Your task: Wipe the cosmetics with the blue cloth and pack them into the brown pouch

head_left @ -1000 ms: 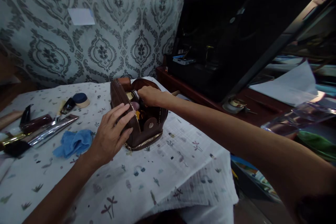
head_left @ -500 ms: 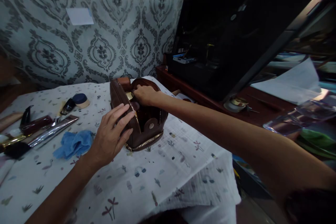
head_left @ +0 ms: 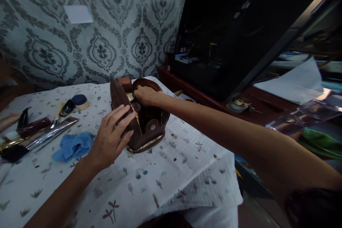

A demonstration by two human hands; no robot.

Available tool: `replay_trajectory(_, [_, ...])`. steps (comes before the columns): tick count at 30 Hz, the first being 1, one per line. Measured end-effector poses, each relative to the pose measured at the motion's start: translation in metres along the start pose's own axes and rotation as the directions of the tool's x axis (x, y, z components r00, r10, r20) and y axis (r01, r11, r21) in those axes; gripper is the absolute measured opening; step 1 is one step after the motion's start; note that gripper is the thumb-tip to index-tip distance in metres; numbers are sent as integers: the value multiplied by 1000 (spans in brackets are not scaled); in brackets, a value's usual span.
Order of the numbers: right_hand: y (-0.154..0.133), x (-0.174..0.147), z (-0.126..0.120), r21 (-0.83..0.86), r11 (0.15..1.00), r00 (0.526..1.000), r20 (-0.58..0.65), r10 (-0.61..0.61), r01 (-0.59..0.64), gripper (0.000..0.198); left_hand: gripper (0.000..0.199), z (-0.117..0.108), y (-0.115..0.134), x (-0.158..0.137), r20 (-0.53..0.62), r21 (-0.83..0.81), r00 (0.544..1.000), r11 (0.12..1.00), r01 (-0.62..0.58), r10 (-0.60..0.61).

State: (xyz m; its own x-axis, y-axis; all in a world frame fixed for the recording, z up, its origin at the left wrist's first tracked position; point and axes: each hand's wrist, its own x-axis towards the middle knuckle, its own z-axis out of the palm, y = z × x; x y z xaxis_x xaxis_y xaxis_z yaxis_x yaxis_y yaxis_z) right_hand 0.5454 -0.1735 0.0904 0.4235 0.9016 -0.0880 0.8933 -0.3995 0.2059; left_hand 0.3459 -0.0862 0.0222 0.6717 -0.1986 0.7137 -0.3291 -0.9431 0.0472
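Note:
A brown zip-up cosmetic bag (head_left: 136, 139) stands unzipped on a patterned white cloth (head_left: 128, 192). My left hand (head_left: 110, 137) lies against its left side, fingers stretched out along the zip edge. Into the bag's mouth reaches my right hand (head_left: 145, 96), its fingers bent and partly hidden inside. Close to those fingers a gold-coloured item (head_left: 130, 96) shows within the bag; whether they grip anything is hidden. Dark interior covers most of the other contents. A snap flap (head_left: 152, 127) sits at the front opening.
Left of the bag lie a crumpled blue cloth (head_left: 73, 146), a silver tube (head_left: 53, 133), a dark-lidded jar (head_left: 80, 102) and a black brush (head_left: 13, 154). A large black screen (head_left: 227, 35) leans at right, above a reddish-brown desk holding a tape roll (head_left: 238, 104).
The whole view has shifted slightly. Both hands stay almost in place, the left on the bag's side and the right inside its mouth.

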Motion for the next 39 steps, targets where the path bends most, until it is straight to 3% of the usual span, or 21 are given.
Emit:
replay_trajectory(10, [1,-9,-12,56,998,999,10,33,-33,31,54,0,0,0,-2,-8,1000,1000,-9,9])
replay_trajectory(16, [-4,-50,-24,104,994,969,-247,6,20,29,53,1,0,-1,6,-5,1000,1000,-4,4])
replay_trajectory(18, [-7,-75,-23,136,990,970,-244,-10,44,27,54,1,0,-1,4,-14,1000,1000,4,-4])
replay_trajectory(22, [-11,-126,-8,213,957,978,-105,-180,199,33,56,3,1,-1,-11,-31,1000,999,18,-18])
replay_trajectory(26, [-16,-157,19,306,902,943,-231,-238,303,42,54,5,1,-1,-26,-28,999,999,24,-24])
replay_trajectory(31, [-22,-169,41,369,860,904,-371,-211,353,43,52,4,1,-1,-10,-14,1000,1000,23,-23])
replay_trajectory(39, [-19,-169,40,352,869,912,-341,-228,348,44,53,4,3,0,-5,13,1000,1000,21,-21])
